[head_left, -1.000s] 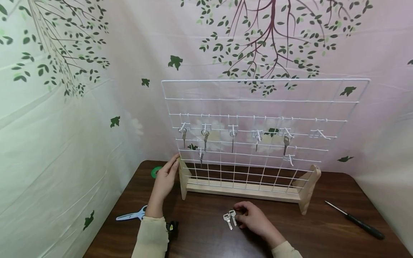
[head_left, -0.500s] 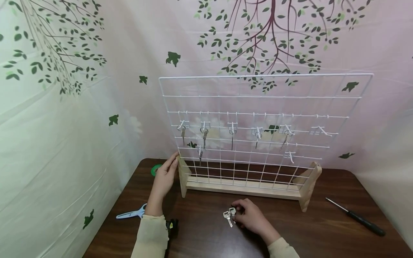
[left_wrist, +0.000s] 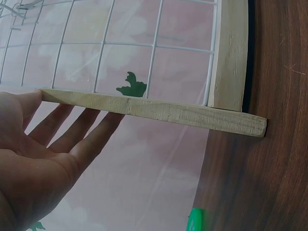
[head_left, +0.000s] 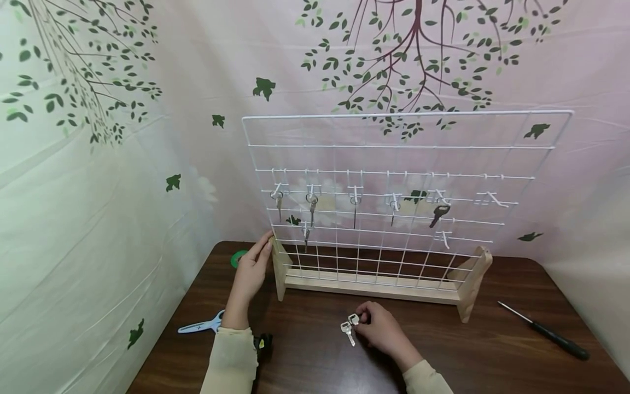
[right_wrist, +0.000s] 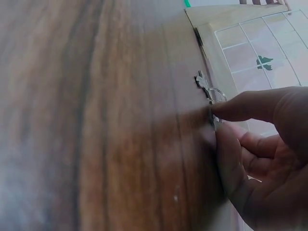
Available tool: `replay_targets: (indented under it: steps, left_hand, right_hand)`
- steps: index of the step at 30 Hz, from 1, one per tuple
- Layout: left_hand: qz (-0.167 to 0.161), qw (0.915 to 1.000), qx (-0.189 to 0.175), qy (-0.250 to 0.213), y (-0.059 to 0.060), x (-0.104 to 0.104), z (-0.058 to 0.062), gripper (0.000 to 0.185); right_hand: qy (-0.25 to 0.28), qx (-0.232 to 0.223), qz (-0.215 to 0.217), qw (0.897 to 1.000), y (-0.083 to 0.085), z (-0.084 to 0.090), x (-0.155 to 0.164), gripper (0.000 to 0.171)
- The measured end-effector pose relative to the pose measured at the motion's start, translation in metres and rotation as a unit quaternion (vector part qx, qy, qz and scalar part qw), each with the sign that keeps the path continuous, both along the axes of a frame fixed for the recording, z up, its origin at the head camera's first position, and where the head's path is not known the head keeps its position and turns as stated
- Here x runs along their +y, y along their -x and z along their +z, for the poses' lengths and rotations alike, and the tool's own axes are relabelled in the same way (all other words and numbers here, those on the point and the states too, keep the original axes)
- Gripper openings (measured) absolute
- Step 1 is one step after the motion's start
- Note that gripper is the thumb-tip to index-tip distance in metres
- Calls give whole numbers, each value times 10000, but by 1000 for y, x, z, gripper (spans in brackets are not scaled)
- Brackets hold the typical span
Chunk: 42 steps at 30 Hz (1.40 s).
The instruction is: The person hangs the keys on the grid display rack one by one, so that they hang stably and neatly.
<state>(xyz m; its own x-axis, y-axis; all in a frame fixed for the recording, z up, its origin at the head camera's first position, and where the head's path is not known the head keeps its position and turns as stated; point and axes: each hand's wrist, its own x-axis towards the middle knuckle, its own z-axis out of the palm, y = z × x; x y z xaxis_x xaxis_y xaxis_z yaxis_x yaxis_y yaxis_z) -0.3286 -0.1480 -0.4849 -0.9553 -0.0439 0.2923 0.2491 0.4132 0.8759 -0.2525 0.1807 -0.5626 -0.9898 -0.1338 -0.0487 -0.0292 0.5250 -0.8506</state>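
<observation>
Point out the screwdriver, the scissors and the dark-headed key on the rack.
screwdriver (head_left: 558, 341), head view, on its black handle.
scissors (head_left: 199, 327), head view, on the blades.
dark-headed key (head_left: 439, 211), head view, on its dark head.

A staged recording corner
A tree-printed cloth backdrop (head_left: 123, 137) drapes around a dark wooden desk (head_left: 482, 355) carrying a wire key rack (head_left: 394, 158), scissors (head_left: 202, 326) and a screwdriver (head_left: 546, 331).

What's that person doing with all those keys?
A person sits at a brown table with a white wire rack where several keys already hang on hooks. The right hand pinches one of two keys lying on the table. The left hand, fingers straight, rests against the rack's wooden foot.
</observation>
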Motion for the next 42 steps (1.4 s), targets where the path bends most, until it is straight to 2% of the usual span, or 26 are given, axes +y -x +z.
replay_targets:
  steps: [3,10,20,25,28,32,38,42]
  left_hand:
    - [10,10000,-17,-15,0,0,0,47]
    - [-32,10000,66,-5,0,0,0,46]
    - [-7,10000,-22,-7,1,0,-1,47]
    - [-8,10000,-50,-15,2,0,-2,47]
    - [-21,10000,-65,-30,2,0,-1,47]
    - [-57,10000,-50,-60,1,1,-1,47]
    - [-55,10000,-15,-54,1,1,-1,46]
    - [-31,10000,14,-22,0,0,-1,47]
  right_hand:
    - [-74,12,-61,10000,-1,1,-1,22]
    - [-533,346,180,9978,1,-1,-3,32]
    - [-1119,572,118,9920,1,0,-6,21]
    - [-1276,539,137,9903,0,3,-7,30]
    - [-1237,437,305,9909,1,7,-6,41]
    - [-1293,425,741,9879,4,12,-5,45]
    - [-1323,685,1400,9789,11,10,-4,36]
    - [-1142,780,1539,9784,14,6,-4,26]
